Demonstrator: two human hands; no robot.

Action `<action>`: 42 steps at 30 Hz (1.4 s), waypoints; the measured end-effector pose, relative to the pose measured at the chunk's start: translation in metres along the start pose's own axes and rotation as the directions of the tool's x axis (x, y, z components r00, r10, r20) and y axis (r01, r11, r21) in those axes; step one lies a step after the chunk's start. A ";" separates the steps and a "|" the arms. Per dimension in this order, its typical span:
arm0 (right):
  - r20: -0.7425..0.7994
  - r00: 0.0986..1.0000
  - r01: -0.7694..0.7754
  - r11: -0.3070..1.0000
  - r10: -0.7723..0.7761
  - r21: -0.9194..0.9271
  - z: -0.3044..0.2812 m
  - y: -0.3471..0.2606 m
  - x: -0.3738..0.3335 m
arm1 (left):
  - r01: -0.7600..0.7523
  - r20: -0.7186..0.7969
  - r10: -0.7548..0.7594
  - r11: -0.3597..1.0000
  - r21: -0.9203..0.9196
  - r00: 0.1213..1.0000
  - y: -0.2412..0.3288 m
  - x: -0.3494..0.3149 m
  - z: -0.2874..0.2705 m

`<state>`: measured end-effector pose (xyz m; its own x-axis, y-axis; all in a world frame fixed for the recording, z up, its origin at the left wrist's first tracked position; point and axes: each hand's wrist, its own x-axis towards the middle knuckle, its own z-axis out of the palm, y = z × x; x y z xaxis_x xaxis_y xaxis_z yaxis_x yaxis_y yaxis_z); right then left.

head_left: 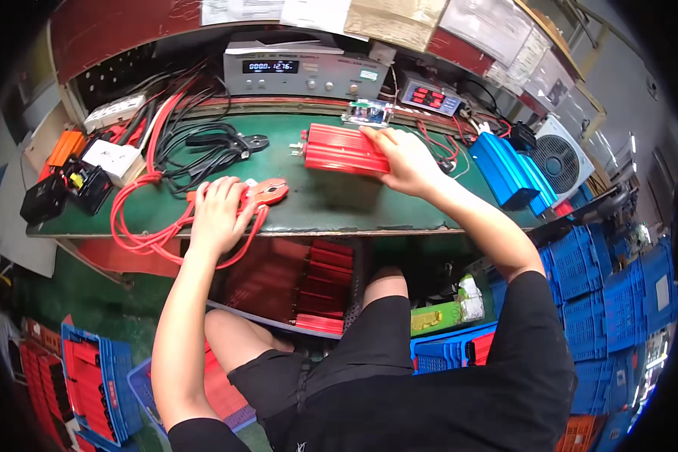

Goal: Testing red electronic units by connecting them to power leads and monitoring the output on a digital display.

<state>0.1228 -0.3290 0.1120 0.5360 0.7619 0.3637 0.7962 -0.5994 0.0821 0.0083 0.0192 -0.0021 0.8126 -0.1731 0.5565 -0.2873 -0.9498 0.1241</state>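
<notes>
My right hand (404, 162) grips one end of a red ribbed metal box (342, 148), which looks like a power inverter. The box is held over the green bench top, and terminals stick out of its left end. On the left, my left hand (220, 207) is wrapped round the handles of a red cable clamp (270, 192), whose jaws point right. A thick red cable (139, 242) loops from the clamp over the bench's front edge. Behind my left hand lies a black cable clamp (252, 143) with coiled black cable (175, 147).
A grey power supply (305, 73) stands at the back, with a small meter (431, 98) to its right. Blue metal cases (505, 169) and a fan (559, 162) sit at the right. Below the bench is a crate of red cases (328, 282). Blue crates (580, 264) are stacked right.
</notes>
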 end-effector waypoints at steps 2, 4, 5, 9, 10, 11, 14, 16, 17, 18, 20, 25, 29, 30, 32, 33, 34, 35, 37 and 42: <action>-0.117 0.992 0.046 0.997 -0.054 -0.068 0.025 0.007 0.004 | 0.001 -0.016 -0.001 1.000 0.001 1.000 -0.001 -0.004 0.004; -0.158 0.984 0.068 0.993 -0.082 -0.095 0.041 0.005 0.006 | 0.008 -0.021 -0.008 1.000 -0.014 1.000 -0.003 -0.008 0.003; -0.163 0.983 0.073 0.993 -0.087 -0.092 0.046 0.001 0.004 | 0.018 -0.025 -0.018 1.000 -0.007 1.000 -0.006 -0.012 0.007; -0.060 0.980 0.193 0.976 -0.187 0.101 0.063 0.000 -0.020 | 0.012 0.021 -0.012 1.000 0.000 1.000 0.003 -0.004 -0.006; -0.045 0.986 0.163 0.971 -0.158 0.174 0.061 0.001 -0.026 | 0.019 0.032 -0.019 1.000 -0.006 0.999 0.001 -0.005 -0.007; -0.031 0.991 0.130 0.960 -0.127 0.249 0.059 0.002 -0.032 | 0.012 0.040 -0.012 1.000 0.008 0.999 0.001 -0.006 -0.008; -0.162 0.913 -0.220 0.785 0.375 0.580 0.086 0.039 -0.043 | 0.014 0.047 -0.014 1.000 0.010 0.999 0.002 -0.001 -0.008; -0.140 0.913 -0.275 0.833 0.383 0.481 0.114 0.074 -0.058 | 0.002 0.059 -0.002 1.000 0.010 0.998 0.003 0.002 -0.003; -0.123 0.947 -0.245 0.915 0.297 0.322 0.122 0.088 -0.069 | -0.004 0.062 0.003 1.000 0.008 0.998 0.003 0.003 0.000; -0.131 0.941 -0.255 0.910 0.311 0.327 0.120 0.093 -0.075 | -0.020 0.068 0.019 1.000 0.013 0.998 0.003 0.001 0.000; 0.110 0.955 -0.289 0.943 0.274 0.165 0.116 0.101 -0.087 | 0.019 0.066 -0.022 0.999 0.037 0.998 0.001 -0.003 0.001; 0.121 0.910 -0.409 0.906 0.397 0.106 0.094 0.128 -0.111 | 0.011 0.070 -0.015 0.998 0.058 0.997 0.002 -0.002 -0.003; -0.204 0.940 -0.169 0.894 0.272 0.415 0.094 0.087 -0.048 | -0.007 0.099 0.000 0.998 0.065 0.995 -0.001 -0.003 -0.008; -0.203 0.941 -0.132 0.848 0.269 0.514 0.098 0.078 -0.028 | -0.007 0.101 0.001 0.998 0.061 0.995 -0.001 -0.003 -0.009; -0.165 0.936 -0.123 0.729 0.310 0.674 0.111 0.061 0.006 | -0.011 0.114 0.004 0.998 0.059 0.993 -0.003 -0.004 -0.010; -0.226 0.914 -0.083 0.701 0.337 0.708 0.135 0.072 0.014 | -0.019 0.127 0.013 0.999 0.051 0.992 0.000 0.000 -0.007; -0.237 0.859 0.062 0.367 0.453 0.928 0.157 0.086 0.017 | -0.029 0.113 0.026 0.999 0.031 0.993 0.000 0.002 -0.002; -0.197 0.811 0.250 -0.022 0.551 0.968 0.173 0.094 0.022 | -0.034 0.101 0.032 0.999 0.016 0.994 0.001 0.001 0.000; -0.014 0.764 0.045 -0.032 0.646 0.998 0.179 0.076 0.032 | 0.021 0.102 -0.019 1.000 -0.022 0.995 0.001 -0.008 -0.005; 0.029 0.784 -0.124 0.110 0.620 0.986 0.185 0.087 0.021 | 0.115 0.039 -0.110 0.981 -0.155 0.993 -0.018 0.017 -0.006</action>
<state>0.2550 -0.3196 -0.0451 0.9221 0.2331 0.3088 0.2979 0.0817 -0.9511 0.0243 0.0345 0.0100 0.8585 -0.0777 0.5069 -0.2672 -0.9114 0.3128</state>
